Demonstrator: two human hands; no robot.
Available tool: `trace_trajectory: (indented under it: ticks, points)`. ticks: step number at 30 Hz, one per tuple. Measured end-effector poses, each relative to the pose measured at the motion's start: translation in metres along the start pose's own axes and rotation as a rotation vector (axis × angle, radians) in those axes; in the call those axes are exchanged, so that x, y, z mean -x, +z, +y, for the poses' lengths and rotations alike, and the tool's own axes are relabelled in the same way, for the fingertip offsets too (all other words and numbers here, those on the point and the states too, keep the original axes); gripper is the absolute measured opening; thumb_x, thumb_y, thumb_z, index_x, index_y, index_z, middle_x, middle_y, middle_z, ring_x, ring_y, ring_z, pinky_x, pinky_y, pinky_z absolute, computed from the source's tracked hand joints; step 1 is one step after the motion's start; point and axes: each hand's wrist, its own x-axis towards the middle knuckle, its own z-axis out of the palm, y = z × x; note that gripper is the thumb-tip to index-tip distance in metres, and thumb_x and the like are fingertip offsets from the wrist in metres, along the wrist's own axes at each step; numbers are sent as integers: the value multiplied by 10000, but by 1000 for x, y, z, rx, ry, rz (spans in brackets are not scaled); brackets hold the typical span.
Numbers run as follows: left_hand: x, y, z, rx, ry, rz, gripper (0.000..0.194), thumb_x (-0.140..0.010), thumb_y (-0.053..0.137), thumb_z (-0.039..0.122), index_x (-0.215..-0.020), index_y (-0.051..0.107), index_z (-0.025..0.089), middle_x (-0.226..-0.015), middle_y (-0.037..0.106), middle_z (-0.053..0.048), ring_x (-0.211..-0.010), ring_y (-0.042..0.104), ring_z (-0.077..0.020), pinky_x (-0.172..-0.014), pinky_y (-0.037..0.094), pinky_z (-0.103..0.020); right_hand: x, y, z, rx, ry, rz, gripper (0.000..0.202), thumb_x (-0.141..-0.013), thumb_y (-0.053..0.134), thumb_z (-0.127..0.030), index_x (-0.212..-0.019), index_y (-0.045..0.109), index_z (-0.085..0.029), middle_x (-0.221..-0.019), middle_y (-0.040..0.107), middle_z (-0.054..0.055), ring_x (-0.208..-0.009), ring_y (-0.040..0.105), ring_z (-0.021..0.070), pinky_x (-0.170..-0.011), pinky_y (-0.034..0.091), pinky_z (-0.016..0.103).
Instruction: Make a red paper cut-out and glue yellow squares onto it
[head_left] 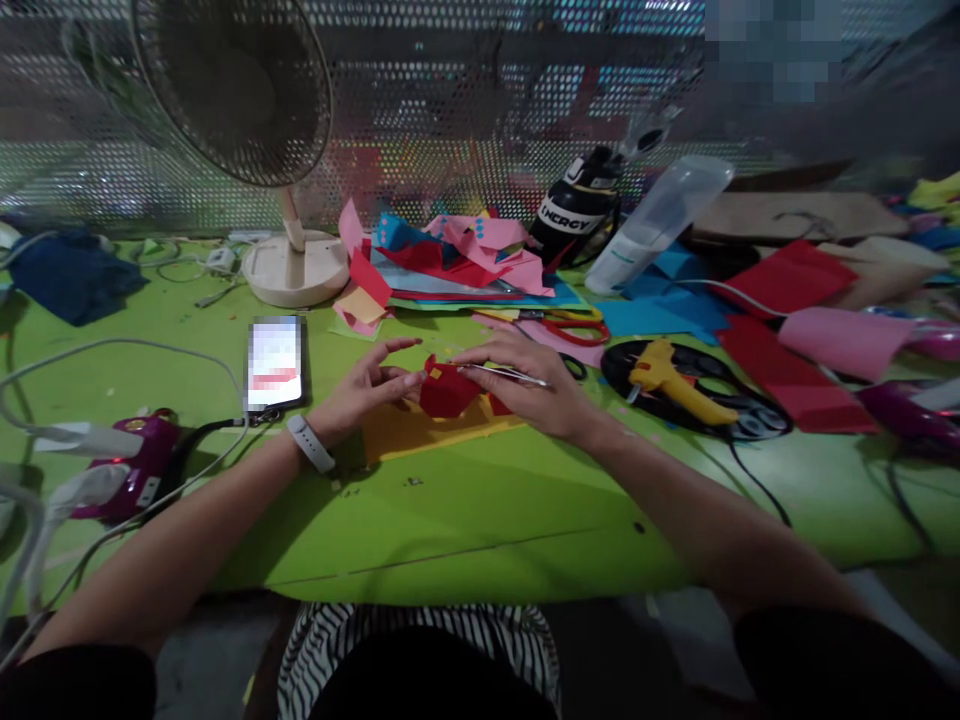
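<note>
Green desk (450, 545) fills most of the view, near edge running across below the forearms. Beige fan (232, 90) stands by the far edge, left of middle. Heap of coloured sheets (465, 255), pink, red and blue, also along the far edge, right of the fan base. Clear bottle (660, 225) tilts to the right behind the blue sheets; black bottle (574, 205) with ENERGY lettering just left of it, also leaning. Black tray (765, 415) towards the right edge, yellow glue gun (671, 385) lying on it. Yellow sheet (405, 435) flat mid-desk, between the near edge and the heap, partly under both hands. Left hand (379, 385): thumb and a finger pinching the red piece at its left side, other fingers loosely spread. Right hand (529, 385): fingers closed, pinching a slim tool, fingertips at the red piece's upper right. Purple power strip (154, 440) near the left edge, white plugs in it; phone (274, 365) beyond it, screen lit. Red piece (448, 392) between the hands, over the yellow sheet; can't tell if it rests there. Slim silver tool (517, 375) slants across the right fingers. Smallest: yellow patch (436, 373) on the red piece's upper left.
</note>
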Motion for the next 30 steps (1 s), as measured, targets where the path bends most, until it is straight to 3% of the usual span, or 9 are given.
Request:
trace_trajectory:
  ticks: [4, 10, 14, 20, 25, 30]
  points:
    - [0, 0, -3, 182, -84, 7, 768, -692, 793, 156, -1372, 445, 235, -853, 704, -13, -781, 663, -138, -782, 495, -289, -9, -1, 4, 1, 34, -35, 145, -905, 602, -261, -998, 710, -235, -929, 733, 34, -871, 645, 185, -796, 487, 335]
    - [-3, -1, -5, 366, -82, 174, 610, -707, 746, 70, -1258, 548, 240, -906, 706, -1, -822, 682, -138, -823, 535, -316, -33, 4, 7, -20, 17, -99, 156, -906, 592, -253, -985, 709, -188, -886, 710, 56, -817, 633, 173, -756, 480, 316]
    - [-6, -1, -5, 462, -94, 251, 460, -705, 750, 71, -1130, 620, 187, -884, 725, -36, -824, 699, -159, -798, 565, -310, -43, 9, 7, -41, 8, -98, 157, -908, 585, -256, -994, 705, -204, -945, 716, 54, -860, 640, 170, -779, 481, 307]
    - [-7, -3, -7, 456, -45, 345, 587, -683, 738, 14, -1211, 575, 209, -748, 718, 3, -731, 708, -137, -708, 570, -241, -52, 19, 19, 15, -3, -64, 200, -926, 552, -298, -1029, 692, -200, -978, 712, 65, -887, 634, 191, -804, 481, 337]
    - [-11, -9, -8, 463, 1, 472, 543, -734, 668, -15, -1221, 555, 195, -694, 702, 25, -725, 712, -117, -753, 575, -241, -39, 10, 40, 328, -88, -23, 277, -954, 480, -260, -1171, 648, -219, -1077, 704, 87, -1036, 612, 239, -987, 401, 468]
    - [-12, -9, -7, 446, 59, 514, 583, -731, 678, -17, -1251, 501, 178, -713, 717, 3, -697, 705, -112, -725, 571, -232, -1, -10, 68, 453, -38, -110, 323, -938, 450, -199, -1198, 642, -192, -1132, 702, 117, -1051, 625, 246, -970, 433, 479]
